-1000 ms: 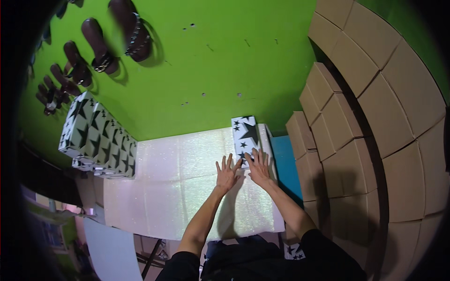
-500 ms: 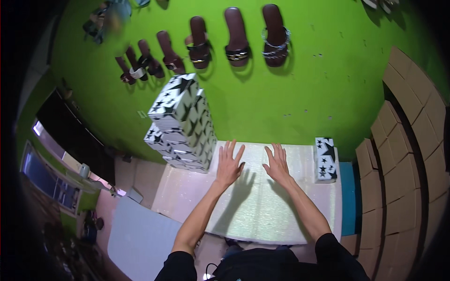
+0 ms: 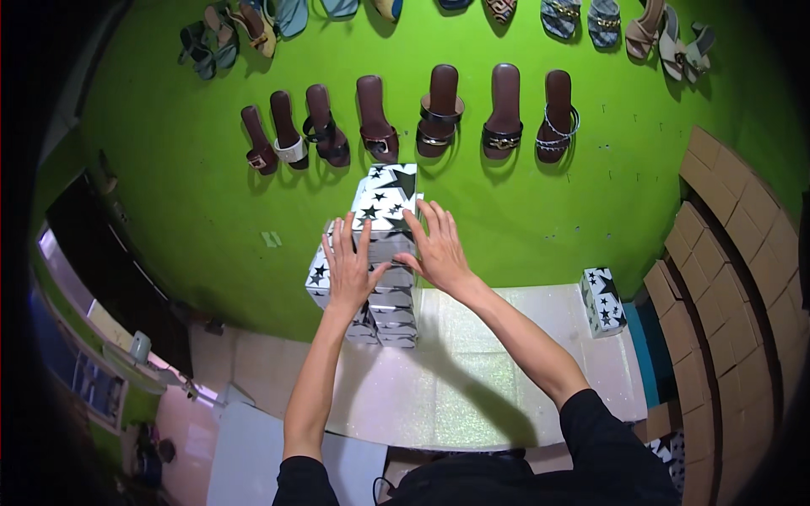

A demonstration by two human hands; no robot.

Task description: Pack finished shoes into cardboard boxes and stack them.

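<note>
A tall stack of white shoe boxes (image 3: 395,316) printed with black stars stands toward the left of the white table (image 3: 472,371). My left hand (image 3: 344,268) is raised before the left side of the top shoe box (image 3: 384,196), fingers stretched upward. At that box's right front corner is my right hand (image 3: 440,253), its fingers spread and thumb pointing inward. Both palms face the stack. Whether the fingertips touch the cardboard, I cannot tell.
A single star-printed box (image 3: 602,302) stands at the table's right end. Brown cartons (image 3: 713,312) are piled along the right side. Several sandals (image 3: 503,110) hang on the green wall (image 3: 498,211). A pale blue-grey table (image 3: 261,455) lies at lower left.
Both hands have gone from over the middle of the table to the front of the box stack. The view has turned left, bringing more of the upper sandals into sight.
</note>
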